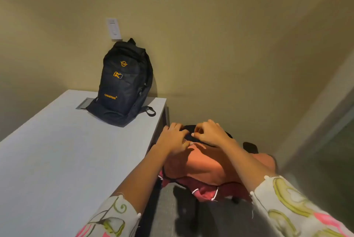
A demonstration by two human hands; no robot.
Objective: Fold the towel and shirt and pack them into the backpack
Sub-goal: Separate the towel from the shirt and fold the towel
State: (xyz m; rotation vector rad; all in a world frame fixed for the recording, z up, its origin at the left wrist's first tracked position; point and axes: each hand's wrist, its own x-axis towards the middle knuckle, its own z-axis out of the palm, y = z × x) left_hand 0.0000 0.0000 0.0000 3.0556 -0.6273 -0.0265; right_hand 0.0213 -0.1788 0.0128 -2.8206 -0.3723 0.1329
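Observation:
A black backpack (124,83) with orange logos stands upright at the far end of the white table (47,160), leaning on the wall. To the right of the table, an orange cloth (203,164) hangs over a black chair back, with a red garment (206,192) with white trim below it. My left hand (174,137) and my right hand (208,133) are side by side at the top edge of the orange cloth, fingers curled and pinching the fabric on the chair back. Which piece is the towel and which the shirt I cannot tell.
A grey cable hatch (84,103) is set into the table beside the backpack. A white wall switch (114,29) sits above the backpack. Beige walls close the corner, and a glass door or panel (341,141) stands at the right. The floor is grey carpet.

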